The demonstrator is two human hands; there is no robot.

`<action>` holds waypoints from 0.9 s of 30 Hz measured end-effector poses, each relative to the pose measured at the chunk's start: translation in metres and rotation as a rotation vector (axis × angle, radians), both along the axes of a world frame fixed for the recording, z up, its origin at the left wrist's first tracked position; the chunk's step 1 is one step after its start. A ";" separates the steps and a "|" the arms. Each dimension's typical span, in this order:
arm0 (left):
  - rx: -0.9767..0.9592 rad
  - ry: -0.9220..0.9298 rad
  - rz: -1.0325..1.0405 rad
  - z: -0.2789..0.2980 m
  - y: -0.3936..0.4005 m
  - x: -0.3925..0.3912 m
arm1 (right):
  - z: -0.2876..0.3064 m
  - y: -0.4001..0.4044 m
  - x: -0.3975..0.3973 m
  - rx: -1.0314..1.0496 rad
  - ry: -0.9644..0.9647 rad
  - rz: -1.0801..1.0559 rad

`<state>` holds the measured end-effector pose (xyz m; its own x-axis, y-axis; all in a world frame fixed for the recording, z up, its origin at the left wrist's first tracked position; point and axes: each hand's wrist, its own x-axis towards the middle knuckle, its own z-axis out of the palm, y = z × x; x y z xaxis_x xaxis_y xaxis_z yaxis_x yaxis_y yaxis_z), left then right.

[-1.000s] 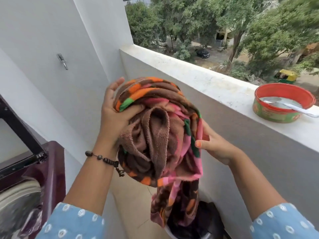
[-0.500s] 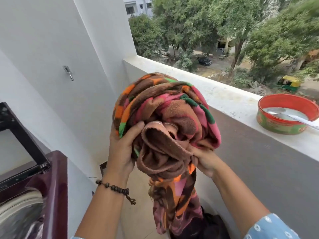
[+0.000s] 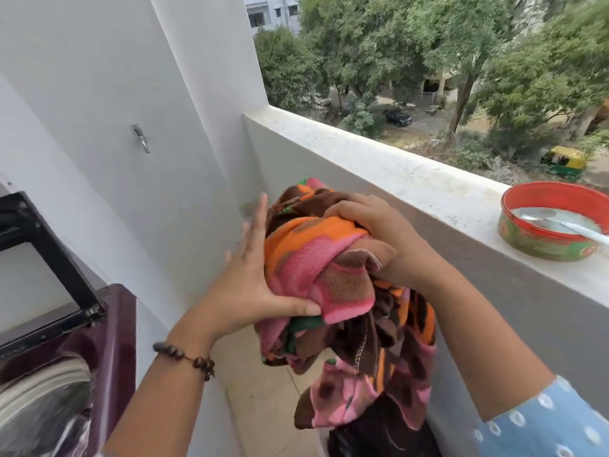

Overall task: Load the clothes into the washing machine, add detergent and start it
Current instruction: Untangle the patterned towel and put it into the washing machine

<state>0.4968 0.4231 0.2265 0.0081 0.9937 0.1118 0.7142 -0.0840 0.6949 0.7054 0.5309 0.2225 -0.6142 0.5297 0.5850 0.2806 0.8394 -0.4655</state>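
White plastered walls (image 3: 99, 94) enclose a narrow balcony with a pale tiled floor (image 3: 263, 390), and a metal hook (image 3: 141, 137) juts from the left wall. A waist-high parapet (image 3: 379, 169) runs along the right, in soft daylight. Beyond it stand green trees (image 3: 412, 44), a parked dark car (image 3: 398, 117) and a grey building (image 3: 270, 11).

towel (image 3: 333, 275): brown, orange and pink patches, bits of green, pale stitched hem
washing machine (image 3: 115, 344): deep maroon body, black-framed lid, at 8 o'clock
tin (image 3: 540, 239): red inside and rim, green printed wall, at 3 o'clock
sleeve (image 3: 540, 423): light blue, white dots
bracelet (image 3: 188, 356): dark brown beads
walls (image 3: 99, 77): white
parapet (image 3: 412, 183): off-white top, grey face
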 end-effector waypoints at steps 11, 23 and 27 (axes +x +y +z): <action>0.344 -0.308 -0.065 0.012 0.019 -0.005 | -0.011 0.009 0.060 -0.694 -0.036 0.213; 0.606 -0.812 0.041 0.052 0.044 -0.034 | -0.058 0.015 0.024 -0.923 0.519 -0.026; 0.541 -0.893 0.065 0.028 0.040 -0.040 | -0.031 0.015 0.019 -0.901 1.126 -0.030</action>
<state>0.4573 0.4632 0.2550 -0.3482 0.8049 0.4805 -0.0266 -0.5209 0.8532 0.7241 0.5463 0.1916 -0.0425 0.9772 0.2078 -0.5740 0.1464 -0.8057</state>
